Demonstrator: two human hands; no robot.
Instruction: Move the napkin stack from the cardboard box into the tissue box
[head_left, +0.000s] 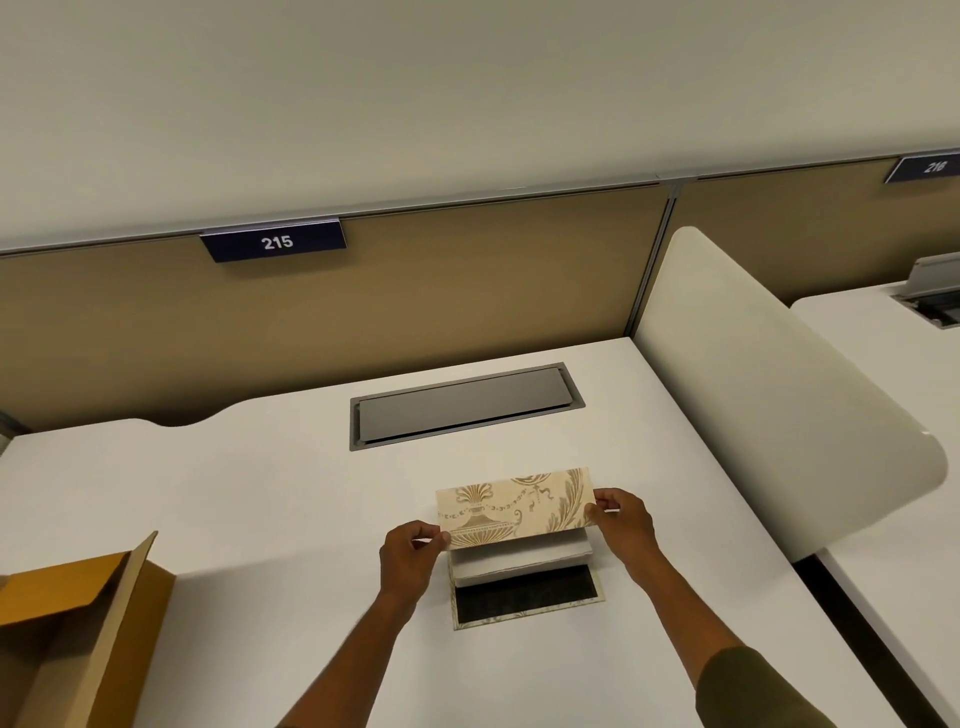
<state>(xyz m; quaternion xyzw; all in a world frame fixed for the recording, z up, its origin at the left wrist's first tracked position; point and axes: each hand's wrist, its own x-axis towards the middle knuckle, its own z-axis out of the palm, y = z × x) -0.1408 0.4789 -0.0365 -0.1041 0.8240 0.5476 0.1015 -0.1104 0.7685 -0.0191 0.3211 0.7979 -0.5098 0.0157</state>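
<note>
A cream tissue box with gold ornament print stands on the white desk, its base (524, 618) showing a dark lining. A white napkin stack (519, 561) lies in the far part of the base. Both hands hold the patterned lid (514, 506) above the stack: my left hand (410, 556) pinches its left end and my right hand (623, 519) pinches its right end. The brown cardboard box (78, 623) stands open at the lower left; its inside is mostly out of sight.
A grey cable hatch (462, 405) is set into the white desk (260, 519) behind the tissue box. A cream side divider (769, 389) rises on the right, a tan back panel (415, 291) with sign 215 runs behind.
</note>
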